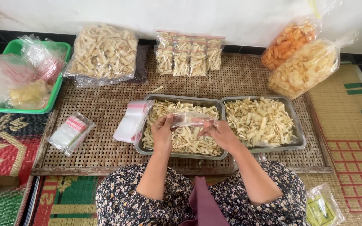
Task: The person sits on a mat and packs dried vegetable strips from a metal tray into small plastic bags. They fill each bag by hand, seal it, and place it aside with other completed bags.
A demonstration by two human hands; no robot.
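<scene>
A seated person holds a small clear plastic bag [190, 119] between both hands, above a metal tray of pale snack sticks.

The left hand [162, 133] pinches one end of the bag with closed fingers; the right hand [219, 132] grips the other end – both closed on it, stretching it just over the left tray [181, 155]. A second tray [299, 138], also filled with sticks, touches it on the right. Both rest on a woven rattan board [105, 104]. A stack of empty bags [132, 121] leans on the left tray's edge. Beyond lie filled small packets [189, 52], a large bag of sticks [102, 53], and – at right – two big bags of chips [302, 67]. A green basket [57, 90] sits far left.
</scene>
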